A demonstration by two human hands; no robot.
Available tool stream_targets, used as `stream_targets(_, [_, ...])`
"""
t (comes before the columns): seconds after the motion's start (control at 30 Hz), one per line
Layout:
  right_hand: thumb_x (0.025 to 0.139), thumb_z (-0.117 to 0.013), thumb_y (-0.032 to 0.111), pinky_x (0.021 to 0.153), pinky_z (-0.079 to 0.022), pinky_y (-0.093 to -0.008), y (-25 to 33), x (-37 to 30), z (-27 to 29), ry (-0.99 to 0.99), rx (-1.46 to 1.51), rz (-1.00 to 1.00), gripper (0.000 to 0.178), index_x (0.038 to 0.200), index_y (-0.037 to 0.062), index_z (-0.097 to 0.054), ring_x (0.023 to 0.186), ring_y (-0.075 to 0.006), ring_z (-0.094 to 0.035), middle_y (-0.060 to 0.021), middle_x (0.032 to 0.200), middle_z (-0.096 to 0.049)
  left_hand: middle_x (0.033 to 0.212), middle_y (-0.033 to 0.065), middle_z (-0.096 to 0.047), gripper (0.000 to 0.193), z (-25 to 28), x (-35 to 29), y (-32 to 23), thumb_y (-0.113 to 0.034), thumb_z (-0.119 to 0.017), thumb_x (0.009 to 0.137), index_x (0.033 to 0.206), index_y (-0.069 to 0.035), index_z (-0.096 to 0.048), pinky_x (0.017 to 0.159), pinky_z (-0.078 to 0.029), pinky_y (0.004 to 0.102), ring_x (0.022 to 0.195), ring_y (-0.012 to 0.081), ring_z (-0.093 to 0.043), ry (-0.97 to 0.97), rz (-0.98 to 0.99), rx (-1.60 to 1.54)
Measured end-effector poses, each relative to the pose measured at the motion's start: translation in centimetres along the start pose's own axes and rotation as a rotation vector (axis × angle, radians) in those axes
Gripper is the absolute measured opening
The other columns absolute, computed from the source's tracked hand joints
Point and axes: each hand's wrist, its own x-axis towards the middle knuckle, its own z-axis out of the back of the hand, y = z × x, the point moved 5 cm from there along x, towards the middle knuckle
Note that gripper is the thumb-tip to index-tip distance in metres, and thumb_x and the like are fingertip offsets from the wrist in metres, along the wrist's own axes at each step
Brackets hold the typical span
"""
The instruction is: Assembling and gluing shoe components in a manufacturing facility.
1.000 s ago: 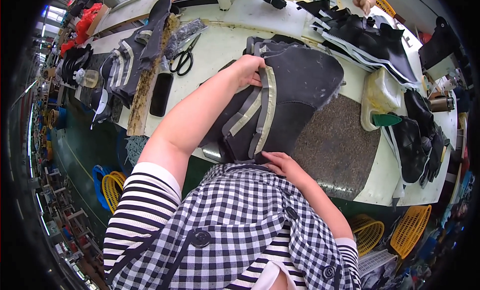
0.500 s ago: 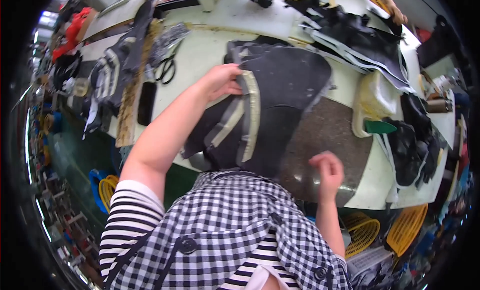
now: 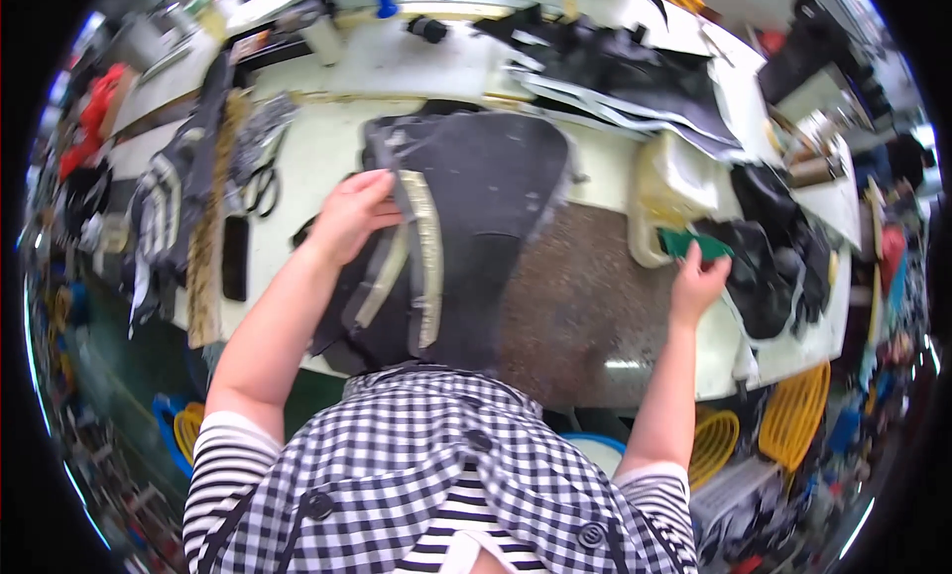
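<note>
A stack of dark grey, leather-like sheets [image 3: 486, 177] lies on the table in front of me, with long pale beige strips [image 3: 425, 262] along its left part. At the upper end of these strips, my left hand [image 3: 359, 215] pinches the sheet's left edge between thumb and fingers. Over to the right, my right hand [image 3: 700, 282] has its thumb and fingers closed on a green flat tool [image 3: 684, 243]. That tool rests at the front of a yellowed translucent plastic container [image 3: 650, 192]; its exact kind is not clear.
A brown speckled slab [image 3: 570, 306] lies right of the sheets. Scissors [image 3: 262, 185] and a dark phone-like slab [image 3: 235, 257] are on the left, by a worn wooden edge [image 3: 206, 247]. Black pieces [image 3: 635, 78] are heaped at the back right; yellow baskets [image 3: 793, 415] stand below.
My right hand has reached forward and right from above the brown slab and taken hold of the green tool. My left hand stays at the sheet's edge. The whole view has shifted.
</note>
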Motion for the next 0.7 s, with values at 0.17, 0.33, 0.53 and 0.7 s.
stream_targets(0.17, [0.089, -0.053, 0.003, 0.053, -0.053, -0.0255, -3.5, -0.9, 2.4, -0.054, 0.172, -0.296, 0.037, 0.125, -0.0005, -0.045, 0.073, -0.018, -0.061, -0.0129, 0.106, -0.056, 0.103, 0.0126, -0.064, 0.028, -0.5, -0.6, 0.4, -0.019, -0.051, 0.095, 0.116, 0.0, -0.054, 0.084, -0.052, 0.0391, 0.091, 0.0246, -0.065, -0.012, 0.009, -0.132])
stream_targets(0.33, [0.084, -0.057, 0.004, 0.052, -0.05, -0.025, -4.3, -4.2, 0.8, 0.391, 0.594, -0.748, 0.042, 0.124, 0.0057, -0.045, 0.074, -0.0172, -0.061, -0.0096, 0.099, -0.059, 0.105, 0.0161, -0.064, 0.026, -0.4, -0.3, -0.3, -0.016, -0.047, 0.095, 0.113, 0.001, -0.054, 0.083, -0.054, 0.0392, 0.089, 0.0274, -0.067, 0.025, 0.061, -0.087])
stream_targets(0.53, [0.084, -0.062, 0.001, 0.062, -0.056, -0.0281, 18.5, -11.6, -13.5, 0.825, 0.714, -0.298, 0.031, 0.111, 0.0047, -0.047, 0.075, -0.0175, -0.063, -0.0111, 0.098, -0.057, 0.106, 0.0186, -0.063, 0.026, 1.6, 1.2, 0.3, -0.014, -0.047, 0.094, 0.111, 0.004, -0.053, 0.084, -0.053, 0.0415, 0.091, 0.0301, -0.066, 0.057, 0.108, -0.135])
stream_targets(0.7, [0.084, -0.064, 0.003, 0.066, -0.049, -0.0259, 19.4, -13.1, -24.4, 0.88, 0.312, 0.125, 0.02, 0.103, 0.0067, -0.058, 0.071, -0.0133, -0.062, -0.0077, 0.085, -0.066, 0.107, 0.0197, -0.063, 0.024, 1.7, 2.9, 1.3, -0.014, -0.047, 0.092, 0.107, 0.004, -0.054, 0.084, -0.053, 0.0435, 0.09, 0.0317, -0.066, 0.048, 0.11, -0.137])
